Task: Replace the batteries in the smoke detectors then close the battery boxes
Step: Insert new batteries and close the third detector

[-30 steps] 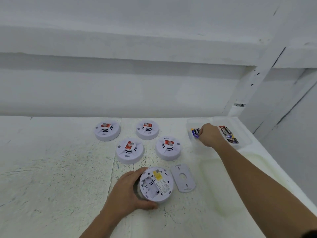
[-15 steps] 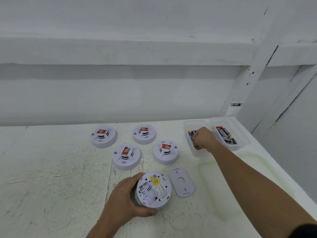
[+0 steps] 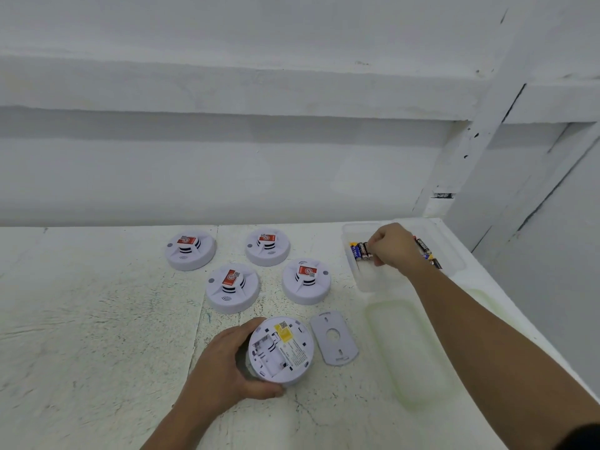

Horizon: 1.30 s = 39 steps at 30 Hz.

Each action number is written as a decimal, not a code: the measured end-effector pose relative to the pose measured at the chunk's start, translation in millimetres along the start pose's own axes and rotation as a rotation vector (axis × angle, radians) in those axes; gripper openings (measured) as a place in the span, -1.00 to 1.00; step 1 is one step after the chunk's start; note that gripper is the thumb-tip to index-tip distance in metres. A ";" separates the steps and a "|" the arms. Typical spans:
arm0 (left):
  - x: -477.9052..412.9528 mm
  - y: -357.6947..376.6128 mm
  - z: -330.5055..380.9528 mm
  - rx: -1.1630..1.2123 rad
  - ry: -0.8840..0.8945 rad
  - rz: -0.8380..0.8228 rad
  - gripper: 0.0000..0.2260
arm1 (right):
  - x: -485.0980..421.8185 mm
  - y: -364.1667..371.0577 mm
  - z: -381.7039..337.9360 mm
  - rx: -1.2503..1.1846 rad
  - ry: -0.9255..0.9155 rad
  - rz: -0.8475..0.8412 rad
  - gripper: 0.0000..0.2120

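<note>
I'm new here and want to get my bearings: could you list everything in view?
closed detectors: four, white with red stickers, far middle of the table
open detector: one, white, back facing up, near middle
cover: one, grey, lying flat just right of the open detector
bins: two, clear, far right
batteries: several, dark and blue, in both bins
tray: one, clear, nearer than the bins
table: one, white, scuffed
left hand: grips the open detector
right hand: over the left bin, fingers curled at the batteries, grip hidden
</note>
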<state>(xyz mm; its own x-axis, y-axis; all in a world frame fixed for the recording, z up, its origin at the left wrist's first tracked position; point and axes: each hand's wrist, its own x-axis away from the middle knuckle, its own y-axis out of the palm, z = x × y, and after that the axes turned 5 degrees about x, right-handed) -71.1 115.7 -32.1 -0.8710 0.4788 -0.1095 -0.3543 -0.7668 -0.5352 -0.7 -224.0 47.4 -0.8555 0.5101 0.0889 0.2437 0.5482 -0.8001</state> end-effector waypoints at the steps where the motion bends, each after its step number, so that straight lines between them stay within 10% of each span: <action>1: -0.1 0.0 1.0 0.004 0.007 0.001 -0.19 | 0.2 -5.2 1.6 -0.034 -0.024 0.056 -0.87; 7: 0.7 -1.1 11.0 0.053 0.045 -0.005 -0.21 | -25.5 -45.4 31.6 0.079 -0.049 0.281 -0.83; 16: 2.1 0.4 12.7 0.065 -0.040 -0.002 -0.19 | -28.7 -60.7 67.2 0.443 0.058 -0.161 -0.83; 25: 2.3 1.4 13.8 0.087 -0.086 0.010 -0.15 | -23.5 -52.6 74.4 0.394 -0.031 -0.119 -0.93; 39: 3.5 -0.8 20.7 0.062 -0.045 -0.012 -0.22 | 11.9 -57.6 24.9 -0.694 -0.080 -0.004 -0.91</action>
<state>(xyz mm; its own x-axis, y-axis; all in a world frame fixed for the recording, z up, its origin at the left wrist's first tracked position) -80.9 109.1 -14.7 -0.8805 0.4695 -0.0654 -0.3837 -0.7869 -0.4833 -36.4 -266.0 79.7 -0.8814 0.4716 0.0256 0.4534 0.8601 -0.2339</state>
